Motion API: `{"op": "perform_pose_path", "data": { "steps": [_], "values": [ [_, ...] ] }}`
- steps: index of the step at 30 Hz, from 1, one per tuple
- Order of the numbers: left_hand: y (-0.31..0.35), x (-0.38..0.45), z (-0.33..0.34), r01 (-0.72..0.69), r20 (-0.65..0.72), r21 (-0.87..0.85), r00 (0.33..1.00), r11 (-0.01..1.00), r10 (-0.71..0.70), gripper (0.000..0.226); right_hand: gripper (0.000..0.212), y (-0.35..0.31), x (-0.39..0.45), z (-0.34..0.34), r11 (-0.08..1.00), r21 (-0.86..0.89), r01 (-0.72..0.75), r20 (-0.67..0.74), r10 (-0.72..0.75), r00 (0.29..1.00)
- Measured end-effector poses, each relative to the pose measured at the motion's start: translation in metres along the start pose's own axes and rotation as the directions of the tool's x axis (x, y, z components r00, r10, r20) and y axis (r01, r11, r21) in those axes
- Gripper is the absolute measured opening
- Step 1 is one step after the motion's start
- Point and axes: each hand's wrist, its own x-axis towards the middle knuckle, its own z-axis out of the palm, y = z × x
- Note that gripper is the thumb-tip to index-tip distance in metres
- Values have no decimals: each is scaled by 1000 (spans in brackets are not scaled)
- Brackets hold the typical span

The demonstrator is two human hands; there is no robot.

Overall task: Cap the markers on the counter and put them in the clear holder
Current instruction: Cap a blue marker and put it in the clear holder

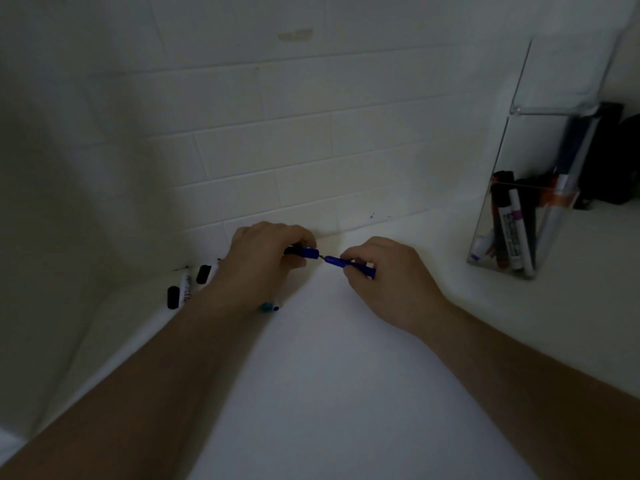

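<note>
The left hand [266, 252] grips a blue cap [309, 253], the right hand [384, 271] a blue marker [349, 264], tip just short of it. Left of them lie perhaps two black-capped markers [183, 289]; the clear holder [519, 216] stands well right.

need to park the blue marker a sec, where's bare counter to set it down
Bare counter lies between the forearms, and between the right hand and the clear holder. It is crowded left of the left hand, where loose markers lie by the wall.

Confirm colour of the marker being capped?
Blue: both the marker and its cap, seen in the head view.
</note>
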Motion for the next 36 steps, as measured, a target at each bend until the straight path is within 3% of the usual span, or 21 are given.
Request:
{"op": "perform_pose_path", "data": {
  "steps": [6,11,18,22,26,30,33,36],
  "values": [
    [8,0,2,-58,8,-54,998,997,59,26,16,-1,0,1,1000,-17,11,-4,-11,1000],
    [17,-4,5,-183,26,-122,982,976,187,22,8,-1,-1,1,997,-34,69,-33,-70,997],
    [23,-6,4,-102,145,-139,982,985,122,31,13,-5,0,-3,988,-63,142,-50,-146,988],
    [25,-7,7,-121,144,-169,979,978,146,41,14,-7,-2,-5,985,-81,155,-39,-158,987],
    [30,-4,8,-165,88,-175,979,971,182,36,21,-10,-5,-8,995,3,97,-117,-96,988],
    [38,-6,15,-160,63,-194,982,968,175,23,27,-17,-9,-12,998,60,4,-51,-1,999],
    [43,-11,17,-108,29,-310,992,945,123,19,28,-20,-9,-19,1000,27,-2,-15,3,1000],
    [49,-14,18,-58,2,-455,998,889,67,37,43,-19,-4,-34,996,-93,13,15,-11,1000]
  ]
}}
